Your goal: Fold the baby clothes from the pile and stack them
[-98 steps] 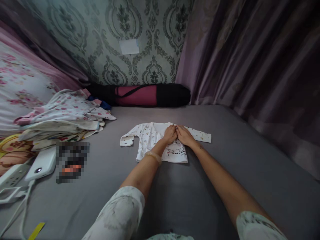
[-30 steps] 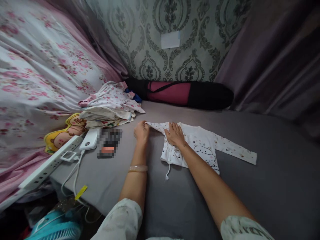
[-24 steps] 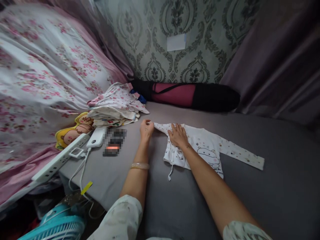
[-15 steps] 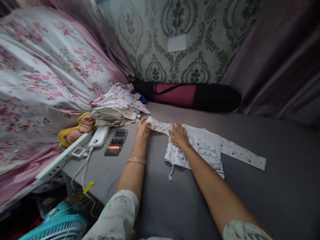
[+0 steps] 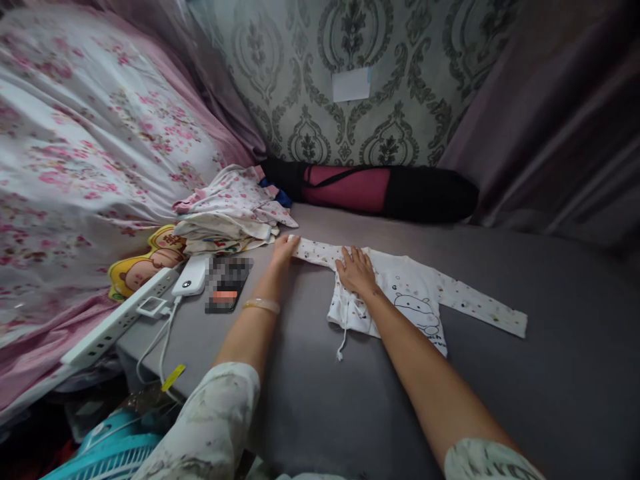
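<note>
A small white long-sleeved shirt (image 5: 415, 300) with a cartoon animal print and a dangling drawstring lies spread on the grey bed surface. My left hand (image 5: 286, 250) grips the cuff of its left-hand sleeve, which is stretched out straight. My right hand (image 5: 356, 270) lies flat on the shirt near that sleeve's shoulder, fingers spread. The other sleeve (image 5: 485, 310) extends to the right, untouched. My right hand and forearm hide part of the shirt's front.
A heap of clothes (image 5: 230, 207) lies at back left, near a long black and maroon bag (image 5: 350, 190) along the wall. A phone (image 5: 227, 287), a power bank (image 5: 191, 275) and a power strip (image 5: 120, 320) are left. A turquoise fan (image 5: 110, 453) stands below the bed's edge.
My left hand has pulled the sleeve straighter and flatter, its fingers now closed on the cuff. My right hand has stayed on the shirt. The view has shifted slightly.
</note>
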Motion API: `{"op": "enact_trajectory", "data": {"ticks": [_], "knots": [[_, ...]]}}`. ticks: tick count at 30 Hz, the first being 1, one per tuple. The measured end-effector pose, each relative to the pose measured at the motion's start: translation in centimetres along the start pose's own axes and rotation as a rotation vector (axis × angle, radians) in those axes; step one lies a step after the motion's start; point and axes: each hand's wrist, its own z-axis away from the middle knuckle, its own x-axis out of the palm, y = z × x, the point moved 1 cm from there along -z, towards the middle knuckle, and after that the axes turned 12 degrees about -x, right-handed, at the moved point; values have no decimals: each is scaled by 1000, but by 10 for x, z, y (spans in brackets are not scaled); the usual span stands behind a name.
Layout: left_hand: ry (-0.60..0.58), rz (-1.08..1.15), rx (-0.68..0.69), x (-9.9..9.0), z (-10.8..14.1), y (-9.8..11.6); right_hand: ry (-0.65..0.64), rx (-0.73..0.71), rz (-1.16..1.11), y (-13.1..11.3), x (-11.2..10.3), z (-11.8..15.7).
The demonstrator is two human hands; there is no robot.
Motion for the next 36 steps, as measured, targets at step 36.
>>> {"op": "enact_trajectory", "data": {"ticks": [36], "knots": [[-64,-1363,558,59,45,-30,10,23,-5,-1,3,-2]]}}
